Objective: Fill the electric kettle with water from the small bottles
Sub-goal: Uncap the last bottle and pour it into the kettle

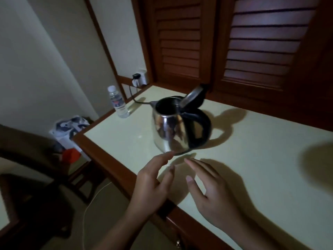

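Note:
A steel electric kettle [169, 130] with a black handle stands on the pale tabletop [252, 159], its lid [193, 97] flipped up and open. One small clear water bottle [118, 101] with a white cap stands upright near the table's far left corner, well apart from the kettle. My left hand [153, 183] hovers over the table's front edge, fingers spread, one fingertip near the kettle's base. To its right, my right hand [210, 192] is also empty with fingers apart, just in front of the kettle.
A black cord [134, 95] runs from the kettle's back to a wall socket [139, 79]. Dark louvred wooden doors [252, 42] rise behind the table. Left of the table, on the floor, sit a white bag [70, 126] and a wooden chair [36, 168].

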The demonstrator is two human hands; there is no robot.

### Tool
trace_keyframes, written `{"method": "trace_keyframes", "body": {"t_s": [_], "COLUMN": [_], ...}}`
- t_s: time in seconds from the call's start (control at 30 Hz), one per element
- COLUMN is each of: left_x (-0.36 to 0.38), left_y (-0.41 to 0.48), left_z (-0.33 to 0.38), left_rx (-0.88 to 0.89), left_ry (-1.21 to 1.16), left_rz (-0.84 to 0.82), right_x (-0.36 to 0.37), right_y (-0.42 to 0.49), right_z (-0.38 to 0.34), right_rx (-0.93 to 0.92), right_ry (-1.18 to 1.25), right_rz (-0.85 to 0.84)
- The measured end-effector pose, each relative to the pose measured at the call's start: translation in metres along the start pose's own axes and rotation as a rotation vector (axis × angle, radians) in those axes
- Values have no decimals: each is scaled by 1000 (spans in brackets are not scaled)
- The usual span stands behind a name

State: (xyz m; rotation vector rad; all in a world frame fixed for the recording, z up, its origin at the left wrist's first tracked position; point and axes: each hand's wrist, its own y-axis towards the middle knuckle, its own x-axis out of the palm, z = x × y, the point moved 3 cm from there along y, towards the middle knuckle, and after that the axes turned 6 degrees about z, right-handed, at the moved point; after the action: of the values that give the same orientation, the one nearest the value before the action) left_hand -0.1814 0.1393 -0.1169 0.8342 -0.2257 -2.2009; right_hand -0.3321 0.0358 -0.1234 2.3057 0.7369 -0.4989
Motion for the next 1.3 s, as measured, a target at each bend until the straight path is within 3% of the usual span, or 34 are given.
{"method": "trace_keyframes", "body": {"t_s": [0.17,0.43,0.6,0.77,0.93,1.13,1.3], "left_x": [-70,-147,-145,-130,-118,-117,-130], "left_y": [29,134,203,247,267,275,247], "left_z": [-55,-161,-197,-214,-219,-225,-201], "left_rx": [-3,-88,-143,-269,-278,-232,-112], "left_ry": [80,116,155,22,-125,-156,-202], "left_rz": [45,101,85,15,-26,0,-21], "right_x": [93,220,245,249,248,241,207], "right_y": [39,137,149,149,149,154,185], "right_z": [-32,-49,-35,-33,-34,-43,-88], "right_rx": [-30,-63,39,68,83,104,-58], "right_ry": [38,-310,-582,-658,-703,-520,-379], "right_rz": [-66,-186,-343,-377,-405,-305,60]}}
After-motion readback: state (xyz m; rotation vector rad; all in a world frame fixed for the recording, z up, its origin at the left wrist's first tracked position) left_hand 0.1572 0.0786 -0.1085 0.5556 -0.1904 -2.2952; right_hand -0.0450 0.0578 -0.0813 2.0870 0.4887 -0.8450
